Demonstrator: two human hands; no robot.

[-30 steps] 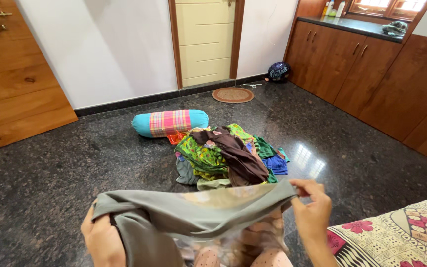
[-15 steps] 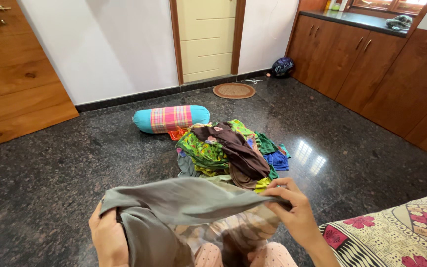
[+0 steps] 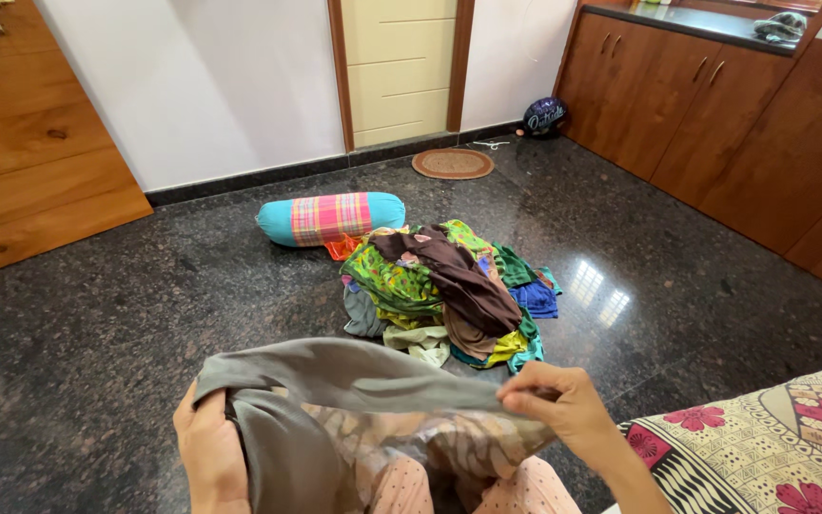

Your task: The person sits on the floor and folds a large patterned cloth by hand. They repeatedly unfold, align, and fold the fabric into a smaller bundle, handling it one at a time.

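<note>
Granite floor point(image 3: 97, 362), dark, polished. Mixed clothes pile point(image 3: 444, 290), frame centre. Grey-olive garment point(image 3: 335, 381), lower centre: likely light, limp, non-slip; best held at the edge. Left hand point(image 3: 206, 452) grip closed on its left end; right hand point(image 3: 558, 405) pinches the right edge.

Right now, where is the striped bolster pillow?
In the head view, the bolster pillow lies on the dark floor, left of centre, just behind the clothes pile.
</note>
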